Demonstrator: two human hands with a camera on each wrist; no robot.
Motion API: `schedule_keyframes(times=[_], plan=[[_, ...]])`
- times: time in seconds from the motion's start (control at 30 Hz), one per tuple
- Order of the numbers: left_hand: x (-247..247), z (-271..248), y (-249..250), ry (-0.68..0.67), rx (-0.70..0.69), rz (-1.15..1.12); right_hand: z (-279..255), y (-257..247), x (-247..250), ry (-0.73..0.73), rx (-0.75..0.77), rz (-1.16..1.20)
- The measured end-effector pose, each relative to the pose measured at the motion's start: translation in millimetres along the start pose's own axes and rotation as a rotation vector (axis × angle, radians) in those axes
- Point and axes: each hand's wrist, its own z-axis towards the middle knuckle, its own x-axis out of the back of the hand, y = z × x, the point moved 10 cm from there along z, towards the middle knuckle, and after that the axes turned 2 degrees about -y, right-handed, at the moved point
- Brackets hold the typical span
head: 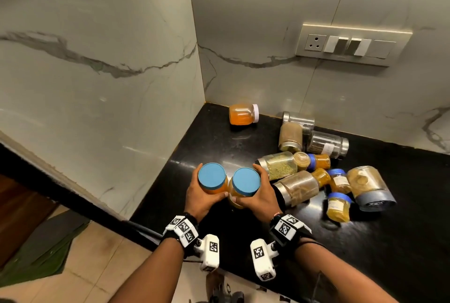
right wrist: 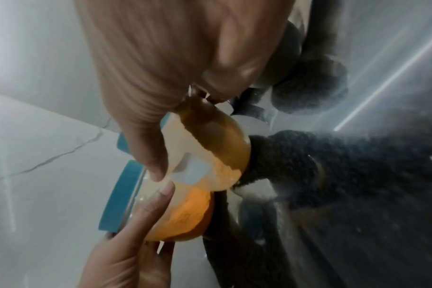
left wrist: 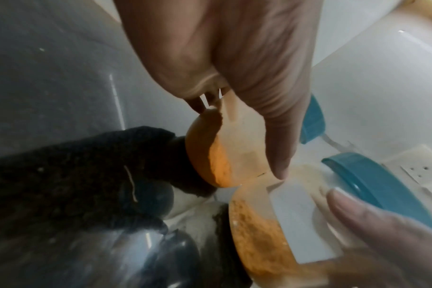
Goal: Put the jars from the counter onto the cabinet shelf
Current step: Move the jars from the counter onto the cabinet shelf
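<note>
Two jars of orange powder with blue lids are held upright side by side over the front left of the black counter (head: 207, 142). My left hand (head: 202, 196) grips the left jar (head: 212, 178) round its body. My right hand (head: 259, 195) grips the right jar (head: 246, 182) the same way. In the left wrist view my left hand (left wrist: 222, 58) wraps its jar (left wrist: 217, 155), which touches the labelled right jar (left wrist: 271, 224). The right wrist view shows my right hand (right wrist: 173, 68) round its jar (right wrist: 210, 140), next to the left jar (right wrist: 180, 210). No cabinet shelf is in view.
Several jars (head: 316, 173) lie in a heap on the counter just right of my hands. An orange jar with a white lid (head: 243, 114) lies in the back corner. A marble side wall (head: 97, 83) stands close on the left. A switch panel (head: 350, 44) is on the back wall.
</note>
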Motion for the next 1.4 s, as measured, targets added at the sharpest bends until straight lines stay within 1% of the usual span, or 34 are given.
schedule_keyframes(times=[0.1, 0.2, 0.33, 0.4, 0.47, 0.53, 0.6, 0.7, 0.83, 0.9, 0.97, 1.07, 1.17, 1.3, 1.4], plan=[[3, 1, 3, 0.02, -0.023, -0.019, -2, 11, -7, -0.002, -0.052, 0.157], [11, -1, 10, 0.052, -0.024, -0.047, -4, 9, -6, 0.006, -0.053, 0.203], [23, -7, 45, 0.05, -0.118, -0.149, -3, -27, 17, -0.009, 0.012, 0.266], [30, -14, 74, 0.049, -0.186, -0.207, -7, -58, 35, -0.013, 0.07, 0.283], [36, -27, 119, 0.031, -0.277, -0.232, -16, -98, 54, -0.038, 0.133, 0.283], [43, -40, 168, 0.031, -0.4, -0.23, -25, -142, 73, -0.07, 0.212, 0.252], [53, -56, 219, 0.073, -0.553, -0.206, -39, -186, 94, -0.077, 0.309, 0.24], [65, -74, 277, 0.113, -0.679, -0.231, -67, -251, 117, -0.109, 0.431, 0.228], [87, -101, 352, 0.137, -0.831, -0.287, -96, -327, 154, -0.08, 0.578, 0.167], [97, -111, 387, 0.131, -0.912, -0.331, -110, -361, 174, -0.033, 0.677, 0.145], [107, -118, 421, 0.137, -0.983, -0.352, -125, -395, 191, -0.004, 0.743, 0.136], [124, -125, 468, 0.165, -1.031, -0.357, -138, -439, 211, -0.038, 0.81, 0.149], [140, -126, 508, 0.156, -1.048, -0.402, -139, -475, 232, -0.054, 0.847, 0.166], [154, -120, 558, 0.141, -1.078, -0.328, -135, -519, 252, -0.048, 0.873, 0.209], [160, -96, 582, 0.091, -1.01, -0.277, -126, -548, 257, -0.061, 0.856, 0.23]])
